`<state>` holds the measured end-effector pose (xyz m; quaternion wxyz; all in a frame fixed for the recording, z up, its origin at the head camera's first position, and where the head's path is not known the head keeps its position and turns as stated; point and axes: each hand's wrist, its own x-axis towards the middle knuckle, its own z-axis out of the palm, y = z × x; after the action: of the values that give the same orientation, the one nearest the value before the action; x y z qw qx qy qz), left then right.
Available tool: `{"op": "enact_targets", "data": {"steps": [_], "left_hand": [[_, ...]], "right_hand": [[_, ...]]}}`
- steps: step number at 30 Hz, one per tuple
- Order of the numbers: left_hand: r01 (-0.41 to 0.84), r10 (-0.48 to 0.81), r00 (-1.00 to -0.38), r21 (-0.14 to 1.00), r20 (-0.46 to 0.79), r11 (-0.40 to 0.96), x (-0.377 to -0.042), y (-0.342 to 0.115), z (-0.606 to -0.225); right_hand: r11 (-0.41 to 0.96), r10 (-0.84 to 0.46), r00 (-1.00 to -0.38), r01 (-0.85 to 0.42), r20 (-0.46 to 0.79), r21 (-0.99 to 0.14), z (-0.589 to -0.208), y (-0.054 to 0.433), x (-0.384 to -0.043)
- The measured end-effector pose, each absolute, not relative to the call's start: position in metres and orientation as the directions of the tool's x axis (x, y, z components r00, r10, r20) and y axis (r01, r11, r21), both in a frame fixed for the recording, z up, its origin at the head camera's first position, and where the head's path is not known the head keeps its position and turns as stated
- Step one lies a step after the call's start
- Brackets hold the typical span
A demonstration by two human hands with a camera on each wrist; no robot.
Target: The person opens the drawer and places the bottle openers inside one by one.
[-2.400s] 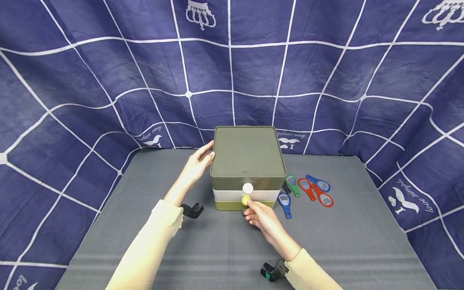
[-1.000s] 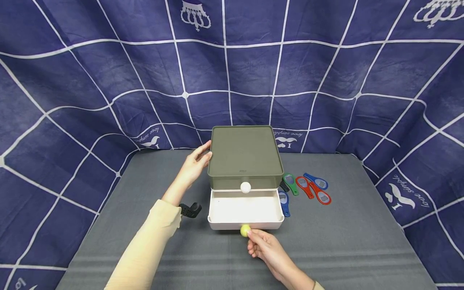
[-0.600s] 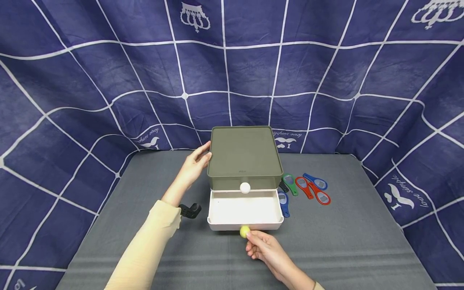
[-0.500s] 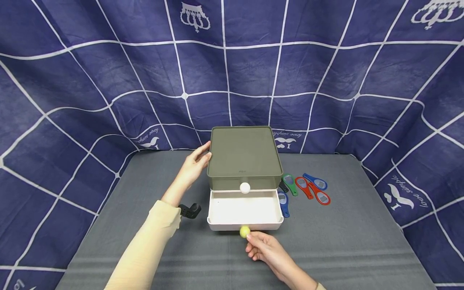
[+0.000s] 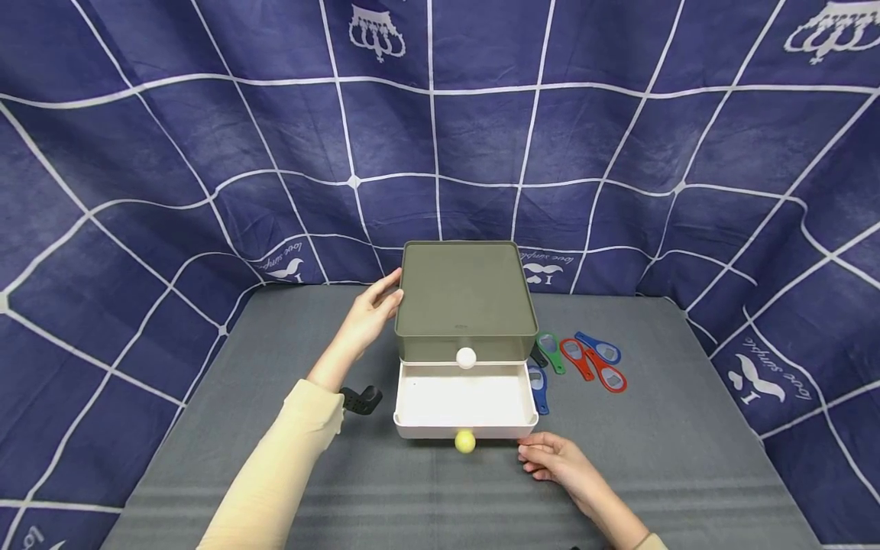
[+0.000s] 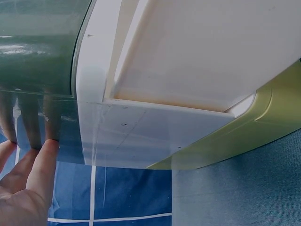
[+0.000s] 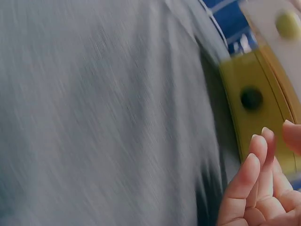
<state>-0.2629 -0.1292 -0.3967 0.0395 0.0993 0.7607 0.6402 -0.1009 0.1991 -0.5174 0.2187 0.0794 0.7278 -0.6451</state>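
Note:
A small chest of drawers (image 5: 467, 290) with a dark olive top stands at the back middle of the table. Its white middle drawer (image 5: 466, 397) is pulled out, bare inside, with a yellow knob (image 5: 464, 441) on its front. My left hand (image 5: 367, 313) rests its fingertips against the chest's left side; the left wrist view shows the fingers (image 6: 43, 169) straight on the green wall. My right hand (image 5: 553, 458) is off the knob, near the drawer's front right corner, fingers loosely bent and holding nothing. The olive-yellow bottom drawer (image 7: 249, 75) with a dark knob (image 7: 251, 98) shows in the right wrist view.
Several bottle openers lie right of the chest: a green one (image 5: 550, 350), two red ones, such as this red opener (image 5: 576, 357), blue ones, and a black one partly hidden. A white knob (image 5: 466, 357) marks the top drawer. A blue curtain (image 5: 440, 137) surrounds the table.
The white drawer has come out toward the person, drawn by its yellow knob. My right hand has since let go of the knob and moved right. My left hand stays at the chest's side.

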Motion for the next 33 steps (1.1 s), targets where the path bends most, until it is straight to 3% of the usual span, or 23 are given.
{"op": "enact_targets", "data": {"steps": [6,11,21,33], "left_hand": [[0.092,0.199,-0.978,0.982,0.058,0.167,-0.262,-0.128,-0.396],[0.093,0.199,-0.978,0.982,0.059,0.164,-0.262,-0.128,-0.396],[0.091,0.201,-0.978,0.983,0.058,0.16,-0.262,-0.128,-0.396],[0.093,0.203,-0.977,0.982,0.059,0.162,-0.264,-0.129,-0.398]], "right_hand": [[0.22,0.074,-0.917,0.398,-0.392,-0.891,-0.508,0.218,-0.125],[0.264,0.176,-0.93,0.36,-0.322,-0.895,-0.503,0.226,-0.148],[0.412,0.299,-0.937,0.298,-0.181,-0.861,-0.515,0.219,-0.181],[0.642,0.376,-0.925,0.301,-0.053,-0.705,-0.524,0.207,-0.193]]}}
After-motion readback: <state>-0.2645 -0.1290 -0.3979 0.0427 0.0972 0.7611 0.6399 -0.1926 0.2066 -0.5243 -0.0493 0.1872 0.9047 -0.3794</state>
